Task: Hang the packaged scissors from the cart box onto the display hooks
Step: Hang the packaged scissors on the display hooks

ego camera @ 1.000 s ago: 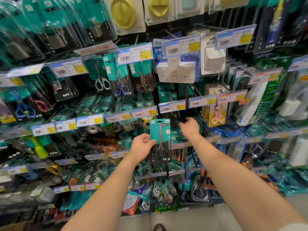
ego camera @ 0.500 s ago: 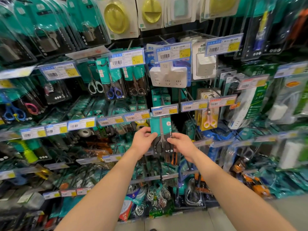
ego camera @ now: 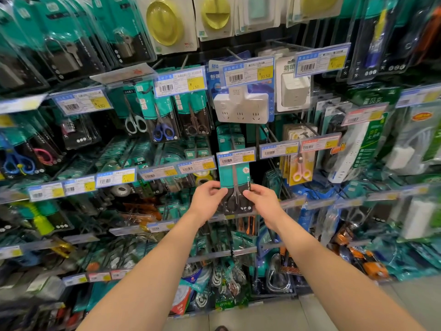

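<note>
A teal and black packaged pair of scissors (ego camera: 236, 185) hangs upright at the middle of the display wall, its top tucked behind a blue price tag (ego camera: 235, 157). My left hand (ego camera: 208, 201) pinches the pack's lower left edge. My right hand (ego camera: 262, 203) pinches its lower right edge. The hook itself is hidden behind the tag and the pack. More teal packs (ego camera: 230, 137) hang just above on the same column. The cart box is out of view.
Rows of hooks with price tags cover the wall. Other scissors packs (ego camera: 164, 120) hang up left, a white power adapter (ego camera: 241, 108) above, pink scissors (ego camera: 301, 168) to the right. Cables and tools hang below my hands. The floor (ego camera: 262, 316) shows at the bottom.
The pack rose from in front of the lower shelf row up under the price tag. My right hand came off the hook area and took the pack's right edge.
</note>
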